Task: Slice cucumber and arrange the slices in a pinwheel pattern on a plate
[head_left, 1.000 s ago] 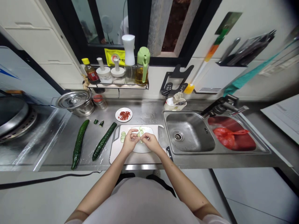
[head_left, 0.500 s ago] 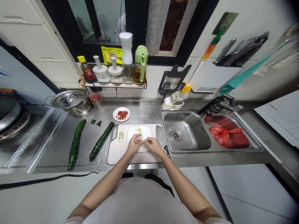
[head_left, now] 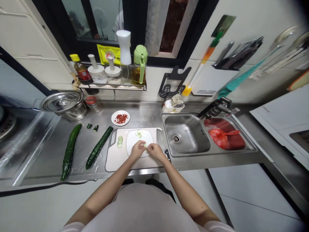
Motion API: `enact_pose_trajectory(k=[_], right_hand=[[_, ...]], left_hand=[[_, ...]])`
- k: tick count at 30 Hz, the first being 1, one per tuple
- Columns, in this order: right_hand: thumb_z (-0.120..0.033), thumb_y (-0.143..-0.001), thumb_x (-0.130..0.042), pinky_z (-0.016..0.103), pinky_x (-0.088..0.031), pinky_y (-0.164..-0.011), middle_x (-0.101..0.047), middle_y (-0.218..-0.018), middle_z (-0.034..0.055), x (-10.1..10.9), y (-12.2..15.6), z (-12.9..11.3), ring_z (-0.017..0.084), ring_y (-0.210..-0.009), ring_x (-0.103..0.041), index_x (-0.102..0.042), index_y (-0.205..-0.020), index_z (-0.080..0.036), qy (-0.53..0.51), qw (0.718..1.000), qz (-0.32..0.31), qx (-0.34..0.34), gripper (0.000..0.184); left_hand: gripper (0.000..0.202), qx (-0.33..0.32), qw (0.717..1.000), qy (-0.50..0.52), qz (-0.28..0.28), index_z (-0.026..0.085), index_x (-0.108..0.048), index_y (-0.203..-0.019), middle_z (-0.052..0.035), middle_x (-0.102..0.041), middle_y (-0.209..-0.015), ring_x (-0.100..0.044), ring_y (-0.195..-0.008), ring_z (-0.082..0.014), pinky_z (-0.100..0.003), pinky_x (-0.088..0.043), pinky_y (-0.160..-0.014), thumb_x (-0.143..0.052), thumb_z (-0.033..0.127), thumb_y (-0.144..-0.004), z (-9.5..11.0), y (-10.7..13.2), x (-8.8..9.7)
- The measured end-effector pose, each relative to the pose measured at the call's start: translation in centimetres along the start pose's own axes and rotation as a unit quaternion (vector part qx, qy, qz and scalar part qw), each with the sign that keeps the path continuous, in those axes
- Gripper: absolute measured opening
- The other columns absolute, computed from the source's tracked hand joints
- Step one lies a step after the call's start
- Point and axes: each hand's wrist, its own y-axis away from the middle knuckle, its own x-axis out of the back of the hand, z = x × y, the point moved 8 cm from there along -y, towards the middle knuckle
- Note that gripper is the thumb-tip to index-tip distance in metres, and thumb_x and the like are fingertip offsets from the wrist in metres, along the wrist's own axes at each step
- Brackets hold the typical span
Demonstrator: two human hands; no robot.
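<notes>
The left hand (head_left: 137, 149) and the right hand (head_left: 153, 150) meet over the near half of a round white plate (head_left: 132, 139), which sits on a pale rectangular plastic cutting board (head_left: 116, 161). Their fingertips close together on 1 pale green cucumber slice (head_left: 145, 145). It lies between the hands, just right of the left fingers and just left of the right fingers, about equally near to each. The slice is too small to tell its tilt, and it appears to be pinched from both sides.

More cut slices (head_left: 138, 132) rest at the plate's far rim, and a short row of slices (head_left: 119, 141) lies on the board left of the plate. 2 long dark green cucumbers (head_left: 98, 147) lie on the steel counter (head_left: 145, 117) well to the left, running near-left to far-right. A black knife handle (head_left: 167, 155) shows just right of the right hand.
</notes>
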Motion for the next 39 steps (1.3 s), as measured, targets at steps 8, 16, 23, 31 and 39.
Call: enact_pose_trajectory(k=[8, 16, 23, 31, 39], right_hand=[[-0.029, -0.09, -0.051, 0.022, -0.031, -0.062, -0.07, -0.087, 0.0062, 1.1, 0.1, -0.2, 0.015, -0.08, -0.06, -0.068, -0.089, -0.019, 0.182, 0.982, 0.045, -0.029, 0.02], [-0.029, -0.095, -0.046, 0.024, -0.033, -0.067, -0.068, -0.099, 0.0072, 1.0, -0.5, -0.3, 0.017, -0.09, -0.06, -0.063, -0.099, -0.02, 0.251, 0.966, 0.057, -0.021, 0.021], [-0.03, -0.099, -0.038, 0.025, -0.035, -0.074, -0.066, -0.102, 0.0079, 0.7, 0.1, -0.2, 0.019, -0.096, -0.057, -0.062, -0.106, -0.02, 0.274, 0.959, 0.075, 0.008, 0.028], [-0.03, -0.099, -0.038, 0.026, -0.038, -0.075, -0.068, -0.098, 0.0097, 0.2, 1.2, 0.0, 0.019, -0.093, -0.059, -0.061, -0.124, -0.026, 0.298, 0.953, 0.041, 0.029, 0.034], [-0.03, -0.099, -0.039, 0.026, -0.039, -0.075, -0.07, -0.096, 0.0103, 0.3, 0.5, -0.2, 0.019, -0.09, -0.062, -0.06, -0.127, -0.027, 0.313, 0.948, 0.042, 0.023, 0.036]], left_hand=[[0.025, -0.056, 0.978, -0.202, -0.013, 0.021, -0.064, -0.094, 0.0038, -0.061, -0.068, -0.056, -0.064, -0.012, -0.024, -0.041, -0.067, -0.057, 0.01, -0.073, 1.4, -1.7, -0.9], [0.028, -0.104, 0.937, -0.33, -0.037, 0.02, -0.061, -0.104, -0.0017, -0.064, -0.077, -0.059, -0.074, -0.0174, -0.027, -0.04, -0.069, -0.051, 0.012, -0.079, 2.4, -2.7, -2.2], [0.026, -0.126, 0.912, -0.389, -0.035, 0.021, -0.062, -0.106, -0.005, -0.064, -0.087, -0.057, -0.091, -0.021, -0.03, -0.041, -0.08, -0.05, 0.014, -0.084, 3.2, -2.1, -2.7], [0.021, -0.141, 0.894, -0.424, -0.033, 0.023, -0.067, -0.097, -0.0073, -0.063, -0.097, -0.053, -0.098, -0.0215, -0.03, -0.04, -0.082, -0.047, 0.022, -0.092, 3.2, -1.6, -2.9], [0.018, -0.132, 0.898, -0.418, -0.016, 0.023, -0.067, -0.099, -0.0074, -0.064, -0.097, -0.053, -0.097, -0.0226, -0.031, -0.039, -0.08, -0.051, 0.025, -0.091, 3.2, -2.4, -2.6]])
